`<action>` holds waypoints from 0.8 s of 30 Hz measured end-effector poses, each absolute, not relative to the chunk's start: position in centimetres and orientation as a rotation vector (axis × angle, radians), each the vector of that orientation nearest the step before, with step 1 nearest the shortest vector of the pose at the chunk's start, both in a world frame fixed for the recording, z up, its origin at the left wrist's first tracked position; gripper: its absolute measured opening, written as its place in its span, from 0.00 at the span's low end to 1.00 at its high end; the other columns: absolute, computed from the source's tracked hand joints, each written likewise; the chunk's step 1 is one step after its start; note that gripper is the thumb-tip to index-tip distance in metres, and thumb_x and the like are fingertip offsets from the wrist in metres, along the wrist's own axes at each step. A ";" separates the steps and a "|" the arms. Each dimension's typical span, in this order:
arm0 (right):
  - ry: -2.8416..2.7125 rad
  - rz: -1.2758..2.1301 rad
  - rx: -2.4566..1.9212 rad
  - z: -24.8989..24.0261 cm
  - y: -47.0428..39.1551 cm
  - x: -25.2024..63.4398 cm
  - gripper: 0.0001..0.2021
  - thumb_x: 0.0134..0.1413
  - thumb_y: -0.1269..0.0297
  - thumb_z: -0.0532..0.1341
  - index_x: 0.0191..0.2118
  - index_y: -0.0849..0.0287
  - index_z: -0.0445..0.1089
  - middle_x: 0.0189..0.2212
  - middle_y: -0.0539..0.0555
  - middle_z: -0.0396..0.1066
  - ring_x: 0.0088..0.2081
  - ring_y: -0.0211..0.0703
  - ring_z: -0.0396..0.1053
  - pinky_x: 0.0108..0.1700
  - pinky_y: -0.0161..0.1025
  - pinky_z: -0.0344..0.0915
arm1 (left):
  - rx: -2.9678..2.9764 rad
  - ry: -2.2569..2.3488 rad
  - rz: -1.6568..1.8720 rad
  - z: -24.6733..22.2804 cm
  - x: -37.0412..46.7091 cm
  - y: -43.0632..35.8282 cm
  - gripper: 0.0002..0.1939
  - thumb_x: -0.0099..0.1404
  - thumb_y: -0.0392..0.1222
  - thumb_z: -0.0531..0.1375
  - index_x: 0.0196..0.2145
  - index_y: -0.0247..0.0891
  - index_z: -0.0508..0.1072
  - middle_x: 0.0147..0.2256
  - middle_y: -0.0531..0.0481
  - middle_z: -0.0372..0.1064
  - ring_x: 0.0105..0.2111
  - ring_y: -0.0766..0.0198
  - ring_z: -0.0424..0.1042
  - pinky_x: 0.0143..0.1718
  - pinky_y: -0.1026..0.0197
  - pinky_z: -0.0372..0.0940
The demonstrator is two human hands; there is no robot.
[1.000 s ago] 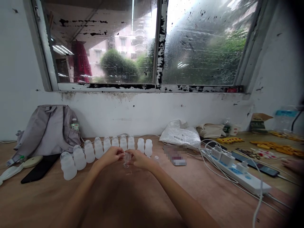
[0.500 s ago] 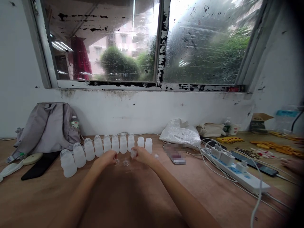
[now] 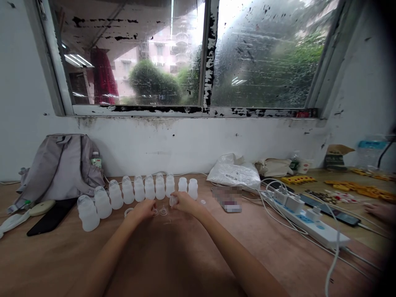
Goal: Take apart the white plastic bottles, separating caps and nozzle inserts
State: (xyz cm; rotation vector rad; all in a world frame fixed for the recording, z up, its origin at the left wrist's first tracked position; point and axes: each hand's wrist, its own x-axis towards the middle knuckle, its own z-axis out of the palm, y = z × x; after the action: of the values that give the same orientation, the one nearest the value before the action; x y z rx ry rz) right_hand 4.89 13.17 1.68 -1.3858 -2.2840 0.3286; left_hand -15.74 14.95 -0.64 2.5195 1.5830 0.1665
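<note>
a small clear cup-like piece (image 3: 173, 201) was just above or on the table (image 3: 192, 255), near its middle, pinched in the fingers of the right hand (image 3: 183, 203). just left of it lay a clear nipple-shaped piece (image 3: 163, 211). the left hand (image 3: 144, 209) was beside that, fingers curled by another small transparent bit; whether they gripped it, i could not tell. a whitish ring (image 3: 127, 212) showed partly behind the left wrist. on the far side, a row of frosted bottles (image 3: 103, 203) stood upright, eight with clear domed tops and two shorter ones at the right end; the row curved nearer at the left. a small clear disc (image 3: 203, 202) lay right of the right hand. farther left were a black phone (image 3: 52, 216) and a grey backpack (image 3: 58, 169); farther right, a white plastic bag (image 3: 233, 174), a power strip (image 3: 321, 232) and another person's hand (image 3: 376, 210).
</note>
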 end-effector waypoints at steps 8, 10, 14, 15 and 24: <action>-2.295 0.331 -1.379 1.6 13.2 4.8 0.26 0.37 0.68 0.63 0.48 0.67 0.64 0.41 0.61 0.69 0.43 0.49 0.66 0.41 0.36 0.59 | 2.508 1.553 0.194 -1.0 -15.4 14.9 0.10 0.52 0.39 0.55 0.33 0.38 0.69 0.36 0.47 0.69 0.36 0.59 0.67 0.33 0.64 0.58; -2.300 0.330 -1.379 1.8 13.0 4.8 0.26 0.37 0.67 0.63 0.48 0.67 0.64 0.41 0.62 0.69 0.43 0.49 0.66 0.41 0.36 0.60 | 2.514 1.543 0.209 -0.9 -15.3 14.7 0.10 0.52 0.39 0.55 0.34 0.38 0.68 0.36 0.47 0.68 0.37 0.58 0.67 0.33 0.64 0.58; -2.307 0.329 -1.380 2.0 12.6 4.7 0.24 0.38 0.68 0.62 0.47 0.65 0.65 0.40 0.60 0.70 0.42 0.48 0.66 0.39 0.35 0.60 | 2.521 1.542 0.237 -0.9 -15.0 14.4 0.10 0.53 0.42 0.54 0.34 0.38 0.68 0.36 0.47 0.68 0.36 0.58 0.67 0.33 0.63 0.58; -2.310 0.327 -1.379 2.1 12.5 4.6 0.23 0.38 0.69 0.62 0.46 0.64 0.66 0.40 0.60 0.70 0.41 0.47 0.66 0.39 0.35 0.60 | 2.521 1.546 0.243 -0.9 -15.0 14.4 0.11 0.54 0.42 0.54 0.35 0.38 0.67 0.36 0.47 0.68 0.36 0.58 0.67 0.33 0.63 0.57; -2.328 0.324 -1.368 2.3 12.1 4.4 0.23 0.39 0.70 0.62 0.46 0.64 0.64 0.39 0.60 0.69 0.41 0.47 0.66 0.39 0.35 0.59 | 2.516 1.555 0.274 -0.7 -14.5 13.9 0.13 0.55 0.44 0.54 0.38 0.38 0.65 0.36 0.46 0.68 0.37 0.58 0.66 0.34 0.63 0.57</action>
State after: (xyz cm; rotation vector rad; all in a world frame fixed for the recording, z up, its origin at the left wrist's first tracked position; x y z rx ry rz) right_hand 4.44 12.15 2.31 -1.3678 -2.3282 0.3236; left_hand -14.54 13.92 -0.67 2.5160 1.5553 0.2743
